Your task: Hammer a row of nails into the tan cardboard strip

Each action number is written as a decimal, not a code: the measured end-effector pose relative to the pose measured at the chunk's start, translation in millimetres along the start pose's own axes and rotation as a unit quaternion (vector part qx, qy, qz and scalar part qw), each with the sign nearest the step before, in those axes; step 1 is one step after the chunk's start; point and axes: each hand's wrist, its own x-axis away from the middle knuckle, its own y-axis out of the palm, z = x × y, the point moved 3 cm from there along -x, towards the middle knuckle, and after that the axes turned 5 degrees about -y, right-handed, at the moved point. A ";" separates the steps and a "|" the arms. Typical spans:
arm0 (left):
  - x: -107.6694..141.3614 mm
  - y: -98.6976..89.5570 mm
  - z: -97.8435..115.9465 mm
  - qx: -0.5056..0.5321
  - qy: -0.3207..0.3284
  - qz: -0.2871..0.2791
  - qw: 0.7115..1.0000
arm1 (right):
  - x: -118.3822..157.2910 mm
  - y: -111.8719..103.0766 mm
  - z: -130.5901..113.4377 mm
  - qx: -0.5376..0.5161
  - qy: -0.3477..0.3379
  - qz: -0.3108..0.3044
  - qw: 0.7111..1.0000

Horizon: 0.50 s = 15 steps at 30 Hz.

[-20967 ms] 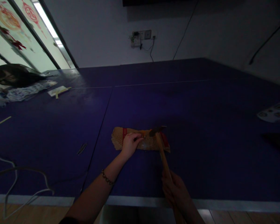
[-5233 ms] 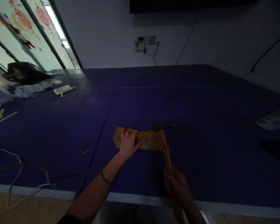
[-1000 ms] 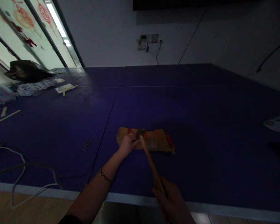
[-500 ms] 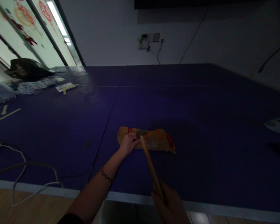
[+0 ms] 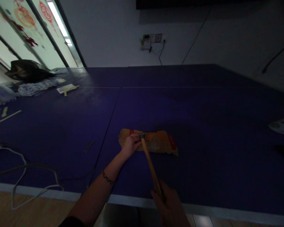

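My right hand [image 5: 169, 201] is wrapped round the wooden handle of a hammer [image 5: 150, 164] near its lower end. The metal head rests at or just above a flat tan piece with red and orange patches [image 5: 159, 143], which looks like a packet or cardboard and lies on the blue table. My left hand [image 5: 130, 145] lies on the left half of this piece, a bracelet on its wrist. Its fingertips are pinched together right beside the hammer head; what they hold, if anything, is hidden. Several thin nail-like metal pieces [image 5: 89, 146] lie left of that hand.
The blue table [image 5: 203, 104] has seams and a pale front edge. White and dark cables [image 5: 23, 164] loop over its front left edge. At the back left are a dark bag [image 5: 28, 71] and a white piece with yellow strips [image 5: 66, 88]. A pale object [image 5: 282, 126] sits far right.
The hammer head has shifted slightly left, and my right hand has moved slightly up and left with the handle. My left hand and the tan piece have stayed in place.
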 end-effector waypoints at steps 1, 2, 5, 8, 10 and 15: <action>0.1 0.0 0.5 0.002 0.002 0.002 1.000 | -0.9 -0.3 -0.1 0.000 -0.004 -0.005 1.000; 0.2 -0.1 1.0 0.006 0.004 0.004 1.000 | -1.2 -1.0 -0.7 -0.004 -0.009 -0.009 1.000; 0.2 0.2 1.9 0.025 0.013 0.006 1.000 | -0.1 -8.2 -4.0 -0.030 -0.013 0.001 0.999; 0.0 0.7 1.6 0.033 0.020 0.010 0.999 | -4.2 -20.6 -6.3 -0.063 0.005 0.006 0.998; 0.3 0.8 1.1 0.026 0.019 0.019 0.999 | -13.1 -28.7 -5.7 -0.089 0.001 -0.012 0.996; 3.7 0.9 4.2 -0.011 0.030 0.028 0.999 | -39.1 -43.7 10.1 -0.178 -0.010 0.021 0.984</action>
